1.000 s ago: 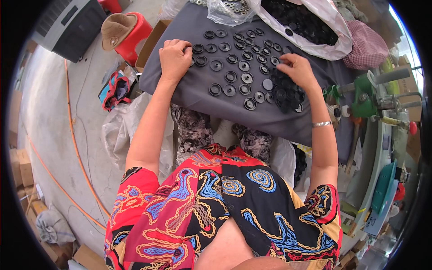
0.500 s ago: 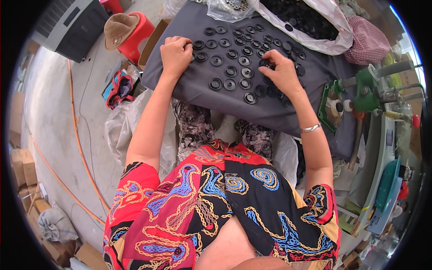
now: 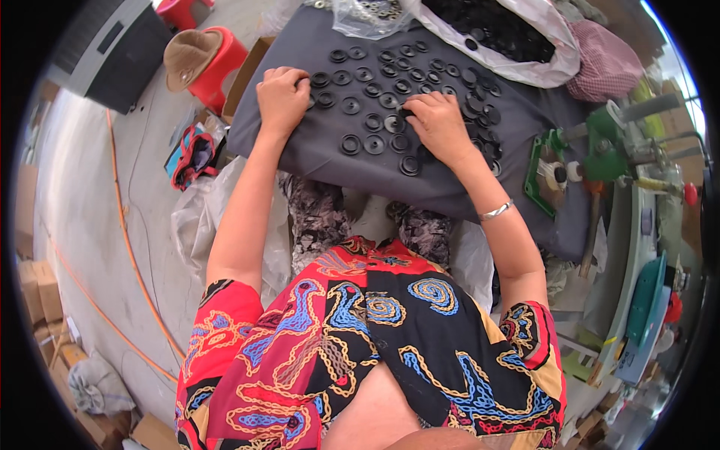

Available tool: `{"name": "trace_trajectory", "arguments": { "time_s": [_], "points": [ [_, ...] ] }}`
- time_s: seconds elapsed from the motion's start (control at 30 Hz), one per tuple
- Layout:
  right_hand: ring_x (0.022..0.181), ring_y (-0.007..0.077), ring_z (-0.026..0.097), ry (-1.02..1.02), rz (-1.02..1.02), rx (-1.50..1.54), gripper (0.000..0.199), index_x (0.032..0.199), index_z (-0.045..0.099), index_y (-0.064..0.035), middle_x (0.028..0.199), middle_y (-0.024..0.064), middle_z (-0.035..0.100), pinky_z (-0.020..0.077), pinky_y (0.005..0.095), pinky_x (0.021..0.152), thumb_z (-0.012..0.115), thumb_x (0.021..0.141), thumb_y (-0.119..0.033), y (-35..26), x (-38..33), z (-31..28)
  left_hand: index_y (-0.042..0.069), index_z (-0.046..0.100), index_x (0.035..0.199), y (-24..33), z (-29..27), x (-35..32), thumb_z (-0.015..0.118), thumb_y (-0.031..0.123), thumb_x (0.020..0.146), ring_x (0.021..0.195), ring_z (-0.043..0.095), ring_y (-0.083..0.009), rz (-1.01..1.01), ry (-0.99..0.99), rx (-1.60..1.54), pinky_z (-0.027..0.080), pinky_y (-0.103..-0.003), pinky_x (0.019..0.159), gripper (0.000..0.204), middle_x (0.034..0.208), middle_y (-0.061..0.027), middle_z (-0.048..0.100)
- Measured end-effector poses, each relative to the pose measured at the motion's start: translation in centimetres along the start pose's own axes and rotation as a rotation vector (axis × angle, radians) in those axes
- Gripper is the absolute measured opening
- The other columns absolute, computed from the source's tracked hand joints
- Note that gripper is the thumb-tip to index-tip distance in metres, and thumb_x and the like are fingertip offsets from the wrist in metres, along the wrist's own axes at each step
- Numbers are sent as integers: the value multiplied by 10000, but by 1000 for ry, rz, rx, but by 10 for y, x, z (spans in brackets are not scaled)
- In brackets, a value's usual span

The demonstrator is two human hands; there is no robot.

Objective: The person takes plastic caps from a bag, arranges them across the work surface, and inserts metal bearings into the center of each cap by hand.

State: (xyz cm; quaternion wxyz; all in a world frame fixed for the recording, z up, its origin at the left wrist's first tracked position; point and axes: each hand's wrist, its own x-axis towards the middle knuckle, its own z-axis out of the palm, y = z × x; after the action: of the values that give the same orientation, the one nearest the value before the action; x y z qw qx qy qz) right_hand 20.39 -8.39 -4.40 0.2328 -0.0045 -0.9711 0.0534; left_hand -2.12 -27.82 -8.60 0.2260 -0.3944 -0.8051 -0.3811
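"What are you counting there?"
"I'm counting one left hand (image 3: 280,99) and one right hand (image 3: 440,126)."
"And how many black discs (image 3: 374,144) are lying out?"
"Over twenty; overlaps are hiding the exact number. One hat (image 3: 189,57), one bracelet (image 3: 496,210), two red stools (image 3: 225,64) are showing."

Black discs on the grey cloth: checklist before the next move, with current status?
1. Left hand beside the leftmost black discs: ok.
2. Disc in left hand: cannot tell, fingers hide it.
3. Right hand over the discs: ok; its grip: cannot tell.
4. Discs between the hands lying separate on the grey cloth: mostly ok.
5. Discs right of the right hand separate: not ok, some overlap.
6. Green press clear of both hands: ok.
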Motion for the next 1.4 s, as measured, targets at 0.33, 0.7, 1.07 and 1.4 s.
{"name": "trace_trajectory", "arguments": {
  "time_s": [0.33,0.7,1.07,1.4],
  "points": [
    [922,347,610,-26,534,-129,258,1052,664,-72,930,164,637,482,425,803,635,830,-199,57,-26,-51,91,709,782,1,-5,0,631,145,764,858,607,-269,25,19,-5,466,-391,728,96,832,-52,681],
    [804,310,656,153,520,47,203,1022,665,-53,873,156,677,504,400,758,615,843,-134,105,-44,-41,96,706,774,0,-3,0,633,136,760,878,608,-259,5,10,-21,456,-388,749,84,854,-53,680],
    [733,262,665,11,1028,2,202,997,671,-9,825,151,675,525,348,680,608,851,-133,123,-69,-63,77,673,988,131,-2,-21,655,105,759,1000,588,-271,399,-120,-340,428,-387,865,231,1042,-95,651],
    [886,281,562,67,232,-59,267,952,656,-52,928,82,612,438,387,768,729,717,-155,-10,-100,-81,76,590,1181,197,46,-58,636,199,817,1222,471,-326,502,-443,-175,310,-611,976,387,1206,-93,601]
  ]
}}
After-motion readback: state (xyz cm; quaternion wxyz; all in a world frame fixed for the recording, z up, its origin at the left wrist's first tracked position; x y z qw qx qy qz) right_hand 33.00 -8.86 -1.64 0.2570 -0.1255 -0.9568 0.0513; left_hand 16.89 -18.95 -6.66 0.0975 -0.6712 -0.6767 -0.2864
